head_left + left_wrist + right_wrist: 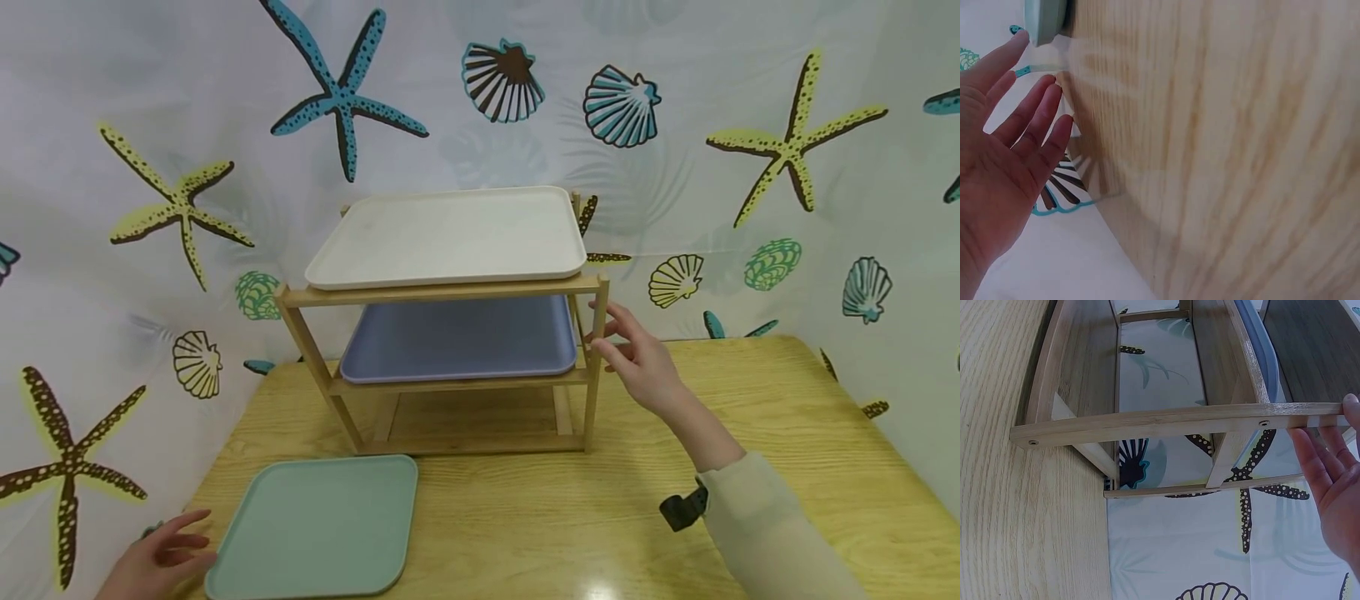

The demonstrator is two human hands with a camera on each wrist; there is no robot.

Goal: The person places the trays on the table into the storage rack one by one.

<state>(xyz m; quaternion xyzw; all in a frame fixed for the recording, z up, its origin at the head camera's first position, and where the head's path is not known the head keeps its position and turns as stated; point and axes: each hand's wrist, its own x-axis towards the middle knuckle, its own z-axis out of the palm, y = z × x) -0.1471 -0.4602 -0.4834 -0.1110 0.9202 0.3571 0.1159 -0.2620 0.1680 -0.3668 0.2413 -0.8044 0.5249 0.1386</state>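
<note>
A wooden three-tier rack [592, 400] stands on the table. My right hand [637, 362] holds its front right post, with the thumb on one side and the fingers on the other; the right wrist view shows this post [1166, 425] close up. On the rack's top tier lies a white tray [450, 237]; a blue-purple tray [465, 337] rests on the middle tier. At the table's front left a pale green tray [318, 525] lies flat. Beside its left edge is my left hand [1004, 150], fingers spread and relaxed, thumb tip right by the tray's rim.
The wooden table [675, 500] reaches to a white cloth backdrop [525, 150] printed with starfish and shells, which closes in the back and sides. A black band with a small dark block [682, 510] sits at my right wrist. The rack's bottom tier [472, 417] carries no tray.
</note>
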